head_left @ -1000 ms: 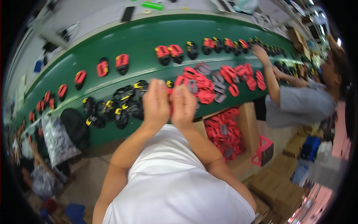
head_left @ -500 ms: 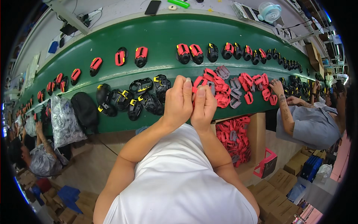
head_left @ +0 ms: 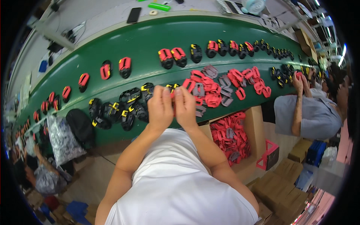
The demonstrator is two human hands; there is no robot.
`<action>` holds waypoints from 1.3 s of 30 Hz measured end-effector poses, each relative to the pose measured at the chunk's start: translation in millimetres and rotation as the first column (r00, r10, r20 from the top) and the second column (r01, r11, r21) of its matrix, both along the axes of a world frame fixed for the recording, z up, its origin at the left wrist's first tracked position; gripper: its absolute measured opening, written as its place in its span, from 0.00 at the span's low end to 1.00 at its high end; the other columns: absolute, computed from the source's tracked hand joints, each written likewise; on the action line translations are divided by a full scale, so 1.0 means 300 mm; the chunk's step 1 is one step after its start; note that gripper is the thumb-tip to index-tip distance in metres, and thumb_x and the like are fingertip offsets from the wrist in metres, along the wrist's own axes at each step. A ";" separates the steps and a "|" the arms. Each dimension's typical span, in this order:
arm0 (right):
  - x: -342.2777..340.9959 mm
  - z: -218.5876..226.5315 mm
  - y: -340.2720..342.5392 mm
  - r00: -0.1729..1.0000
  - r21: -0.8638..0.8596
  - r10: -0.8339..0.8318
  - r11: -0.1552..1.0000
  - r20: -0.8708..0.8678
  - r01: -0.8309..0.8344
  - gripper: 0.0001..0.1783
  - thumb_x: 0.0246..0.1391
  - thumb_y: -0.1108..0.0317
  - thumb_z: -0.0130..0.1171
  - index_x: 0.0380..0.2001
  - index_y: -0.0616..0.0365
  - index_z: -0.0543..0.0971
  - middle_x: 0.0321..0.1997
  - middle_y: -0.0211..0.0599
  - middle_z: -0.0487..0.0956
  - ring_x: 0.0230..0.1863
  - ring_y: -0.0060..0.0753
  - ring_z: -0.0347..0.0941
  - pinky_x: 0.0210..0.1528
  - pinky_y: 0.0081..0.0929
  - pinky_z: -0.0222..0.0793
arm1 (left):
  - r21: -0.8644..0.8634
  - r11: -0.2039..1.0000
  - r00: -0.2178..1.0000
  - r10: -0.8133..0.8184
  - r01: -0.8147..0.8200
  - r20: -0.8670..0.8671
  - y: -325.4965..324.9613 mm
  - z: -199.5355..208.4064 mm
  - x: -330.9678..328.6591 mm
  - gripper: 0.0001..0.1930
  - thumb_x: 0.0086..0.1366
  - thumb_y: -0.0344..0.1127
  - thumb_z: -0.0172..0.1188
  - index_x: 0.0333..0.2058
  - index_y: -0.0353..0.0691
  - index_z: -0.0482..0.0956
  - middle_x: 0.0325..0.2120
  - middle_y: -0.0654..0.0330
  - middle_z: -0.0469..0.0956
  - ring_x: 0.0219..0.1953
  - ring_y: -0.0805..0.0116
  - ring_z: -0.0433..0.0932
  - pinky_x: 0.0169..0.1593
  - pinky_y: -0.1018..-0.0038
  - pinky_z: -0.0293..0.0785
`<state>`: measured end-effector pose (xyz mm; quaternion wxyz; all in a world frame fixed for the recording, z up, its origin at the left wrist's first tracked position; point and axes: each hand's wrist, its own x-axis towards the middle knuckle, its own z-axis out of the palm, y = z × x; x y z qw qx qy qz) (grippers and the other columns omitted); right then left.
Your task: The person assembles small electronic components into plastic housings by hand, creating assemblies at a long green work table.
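Two bare hands close around a small red-and-black part (head_left: 173, 98) at the centre of the frame, over a green bench (head_left: 157, 33).

The left hand (head_left: 160, 107) and right hand (head_left: 186, 107) face each other, fingers curled, gripping the mostly hidden part between them. A slip under finger pressure could, I judge, drop it toward the open carton (head_left: 257, 125) of red pieces, right of centre below the bench edge. Grey pieces (head_left: 226, 80) lie among red pieces (head_left: 212, 98) just right of the hands, so a mixed-up colour seems possible; black shells (head_left: 127, 120) crowd the left, within knocking reach. No brand, label or writing is legible.
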<state>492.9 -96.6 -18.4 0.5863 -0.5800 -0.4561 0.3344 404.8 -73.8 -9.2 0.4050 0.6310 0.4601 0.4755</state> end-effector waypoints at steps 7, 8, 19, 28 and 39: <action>0.086 -0.124 0.052 0.917 -0.080 0.112 0.985 -0.382 -0.154 0.07 0.56 0.69 0.53 0.34 0.62 0.70 0.26 0.27 0.72 0.26 0.12 0.66 0.28 0.14 0.63 | -0.242 0.968 0.998 -0.057 0.062 0.027 0.145 -0.128 0.051 0.12 0.67 0.37 0.45 0.27 0.35 0.66 0.15 0.64 0.65 0.19 0.79 0.62 0.22 0.77 0.60; 0.111 -0.136 0.067 0.895 -0.111 0.163 0.968 -0.414 -0.227 0.08 0.55 0.69 0.53 0.35 0.62 0.70 0.29 0.28 0.73 0.28 0.12 0.68 0.30 0.13 0.65 | -0.274 0.959 0.997 -0.075 0.068 -0.015 0.169 -0.139 0.059 0.12 0.67 0.37 0.45 0.27 0.35 0.66 0.15 0.63 0.65 0.19 0.79 0.63 0.23 0.77 0.61; 0.814 -0.468 0.722 0.998 -0.243 -0.060 0.969 -0.021 0.053 0.16 0.51 0.71 0.58 0.41 0.68 0.72 0.32 0.35 0.78 0.32 0.19 0.73 0.33 0.18 0.69 | -0.460 0.879 0.943 -0.252 0.129 -0.217 0.461 -0.352 0.062 0.10 0.60 0.33 0.53 0.37 0.32 0.69 0.30 0.54 0.75 0.31 0.65 0.76 0.31 0.73 0.71; 0.931 -0.722 1.109 0.974 -0.393 -0.029 0.912 0.226 0.119 0.20 0.45 0.58 0.64 0.39 0.59 0.79 0.26 0.37 0.79 0.26 0.27 0.74 0.31 0.27 0.69 | -0.570 0.817 0.959 -0.223 0.087 -0.173 0.632 -0.441 0.230 0.08 0.61 0.32 0.53 0.36 0.33 0.70 0.26 0.54 0.76 0.27 0.66 0.76 0.30 0.75 0.70; 0.824 -0.719 1.142 0.788 -0.215 -0.085 0.939 0.610 0.268 0.16 0.52 0.57 0.55 0.35 0.58 0.72 0.35 0.47 0.73 0.39 0.51 0.69 0.41 0.41 0.65 | -0.620 0.768 0.940 -0.311 0.161 -0.141 0.674 -0.426 0.294 0.08 0.60 0.32 0.53 0.35 0.33 0.70 0.29 0.52 0.76 0.32 0.61 0.78 0.35 0.70 0.72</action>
